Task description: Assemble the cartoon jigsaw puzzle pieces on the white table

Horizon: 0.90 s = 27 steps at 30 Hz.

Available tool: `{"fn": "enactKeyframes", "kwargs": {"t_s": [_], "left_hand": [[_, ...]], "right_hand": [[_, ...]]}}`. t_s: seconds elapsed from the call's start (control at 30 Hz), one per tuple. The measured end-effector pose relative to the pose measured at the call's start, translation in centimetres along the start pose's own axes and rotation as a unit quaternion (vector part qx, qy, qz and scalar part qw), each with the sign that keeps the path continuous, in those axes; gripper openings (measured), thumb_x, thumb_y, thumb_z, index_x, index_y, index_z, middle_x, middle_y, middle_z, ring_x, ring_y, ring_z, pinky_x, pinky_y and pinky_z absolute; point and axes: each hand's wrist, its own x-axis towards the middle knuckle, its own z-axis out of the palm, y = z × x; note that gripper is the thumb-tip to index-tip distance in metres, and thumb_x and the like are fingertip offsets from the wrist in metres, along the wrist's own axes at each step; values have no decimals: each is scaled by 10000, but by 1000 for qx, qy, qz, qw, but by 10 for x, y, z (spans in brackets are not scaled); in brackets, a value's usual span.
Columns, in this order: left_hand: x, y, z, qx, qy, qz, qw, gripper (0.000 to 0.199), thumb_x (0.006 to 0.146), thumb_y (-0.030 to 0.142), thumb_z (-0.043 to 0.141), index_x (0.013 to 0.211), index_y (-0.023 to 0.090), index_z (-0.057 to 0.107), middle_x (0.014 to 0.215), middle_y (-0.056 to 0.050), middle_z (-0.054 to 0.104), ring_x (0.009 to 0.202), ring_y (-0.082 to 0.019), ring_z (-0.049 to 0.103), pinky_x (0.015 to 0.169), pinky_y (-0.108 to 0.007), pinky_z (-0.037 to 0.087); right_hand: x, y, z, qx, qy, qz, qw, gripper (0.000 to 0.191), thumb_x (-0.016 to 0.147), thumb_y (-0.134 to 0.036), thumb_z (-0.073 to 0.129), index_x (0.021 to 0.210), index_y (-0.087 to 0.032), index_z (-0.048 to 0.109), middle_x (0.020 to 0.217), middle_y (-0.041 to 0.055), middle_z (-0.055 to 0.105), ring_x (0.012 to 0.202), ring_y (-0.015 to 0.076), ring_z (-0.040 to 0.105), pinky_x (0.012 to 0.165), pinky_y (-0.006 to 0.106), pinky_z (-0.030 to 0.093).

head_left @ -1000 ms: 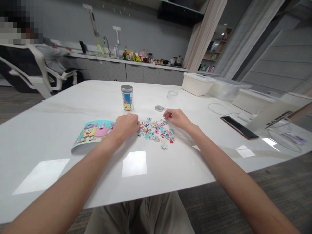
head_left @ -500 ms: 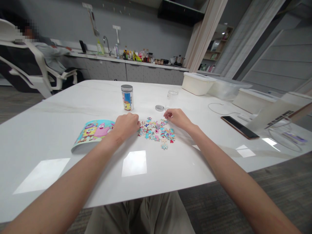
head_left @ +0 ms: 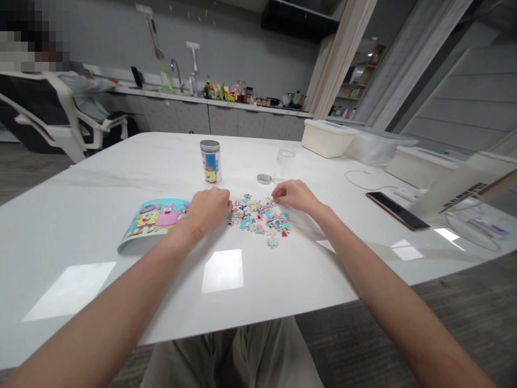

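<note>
Turquoise, pink and red pieces lie heaped between my hands

Seated at a glossy white table, I reach forward over the near edge with both bare forearms. My left hand is curled into a loose fist at the left side of the pile, knuckles up; whether anything is tucked inside, I cannot tell. My right hand bends in at the pile's upper right, its fingertips drawn together beside the outermost pieces; I cannot tell whether they pinch one. The pieces lie loose and overlapping directly in front of me, with one pale blue piece apart from the rest, nearest me.

To the left, a curved sheet printed with yellow and pink cartoon figures arches off the tabletop, its right end hidden by my left hand and wrist. Beyond my left hand stands a jar with a silver cap and a bright label. Past my right hand stands a clear glass, a silver lid lying flat just beside it.

At right, a dark phone lies near a white cable; pale tubs sit farther back. Across the room, bottles crowd a counter, and a person in light grey sits in a white-framed chair.
</note>
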Motion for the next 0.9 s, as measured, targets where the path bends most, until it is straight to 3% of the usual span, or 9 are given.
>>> {"fn": "enactKeyframes", "kwargs": {"t_s": [0.9], "left_hand": [[1,0,1,-4,-1,3,1000,349,896,278,374,981,138,682,954,-168,698,878,-309,678,705,-363,483]], "right_hand": [[0,-3,0,-43,8,-9,999,151,743,-109,650,823,-197,743,819,-2,759,808,155,702,713,220,473]]}}
